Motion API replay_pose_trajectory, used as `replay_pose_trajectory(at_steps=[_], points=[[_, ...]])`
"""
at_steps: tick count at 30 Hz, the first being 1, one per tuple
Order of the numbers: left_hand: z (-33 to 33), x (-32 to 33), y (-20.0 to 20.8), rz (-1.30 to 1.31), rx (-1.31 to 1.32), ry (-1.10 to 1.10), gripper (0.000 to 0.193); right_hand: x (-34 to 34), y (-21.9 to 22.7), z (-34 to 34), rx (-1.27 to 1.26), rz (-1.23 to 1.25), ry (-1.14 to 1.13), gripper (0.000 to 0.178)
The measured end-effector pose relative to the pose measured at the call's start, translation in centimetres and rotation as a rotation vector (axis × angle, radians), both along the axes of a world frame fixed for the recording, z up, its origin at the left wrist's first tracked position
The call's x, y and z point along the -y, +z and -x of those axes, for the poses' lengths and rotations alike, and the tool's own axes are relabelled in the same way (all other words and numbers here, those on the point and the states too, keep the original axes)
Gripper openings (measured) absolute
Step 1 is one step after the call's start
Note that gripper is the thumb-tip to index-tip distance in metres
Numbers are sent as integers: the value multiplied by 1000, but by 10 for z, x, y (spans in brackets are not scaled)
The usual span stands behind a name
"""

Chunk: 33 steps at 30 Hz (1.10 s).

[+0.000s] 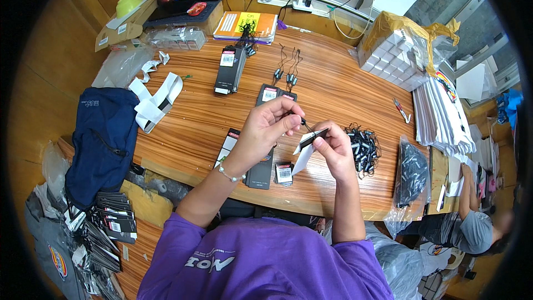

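Note:
My left hand [260, 132] pinches a thin black cord [309, 128] between thumb and fingertips. Opposite it, my right hand [336, 151] grips a black-and-white hang tag [302, 158], which looks folded or doubled. The cord runs down to the tag's edge; whether it passes through a hole is too small to tell. Below my left wrist lie long dark hang tags [259, 175], partly covered by that arm. A small stack of barcode tags [283, 174] sits beside them. To the right of my right hand is a heap of black tag cords [363, 150].
Farther back stand a stack of dark tags [229, 72] and several loose cords [288, 75]. At right are red-handled snips [401, 111], folded white sheets [441, 114], a bag of black cords [412, 172] and a box of small cartons [395, 58]. A co-worker [469, 228] is at far right.

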<state>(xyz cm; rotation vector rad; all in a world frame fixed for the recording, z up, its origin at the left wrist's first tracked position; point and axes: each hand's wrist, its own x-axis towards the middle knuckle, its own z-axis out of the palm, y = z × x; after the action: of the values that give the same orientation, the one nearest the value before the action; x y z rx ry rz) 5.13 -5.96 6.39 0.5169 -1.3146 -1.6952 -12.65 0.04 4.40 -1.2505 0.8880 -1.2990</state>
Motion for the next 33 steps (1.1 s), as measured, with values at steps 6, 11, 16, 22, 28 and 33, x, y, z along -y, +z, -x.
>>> replay_pose_trajectory(at_steps=[6, 11, 16, 22, 28, 33], points=[[2, -1, 0, -9, 0, 14, 10, 3, 6, -6, 113, 67, -127, 25], [3, -1, -3, 29, 61, 12, 11, 12, 3, -2, -49, 131, -16, 11], [3, -3, -1, 11, 73, -19, 11, 10, 10, -8, -27, -29, -74, 7], [5, -3, 1, 26, 86, -38, 11, 12, 5, -3, 0, -31, -77, 7], [6, -4, 1, 18, 96, -68, 13, 14, 2, -1, 97, -74, -40, 6], [5, -5, 2, 55, 145, -30, 12, 14, 6, -4, 57, -109, -67, 6]])
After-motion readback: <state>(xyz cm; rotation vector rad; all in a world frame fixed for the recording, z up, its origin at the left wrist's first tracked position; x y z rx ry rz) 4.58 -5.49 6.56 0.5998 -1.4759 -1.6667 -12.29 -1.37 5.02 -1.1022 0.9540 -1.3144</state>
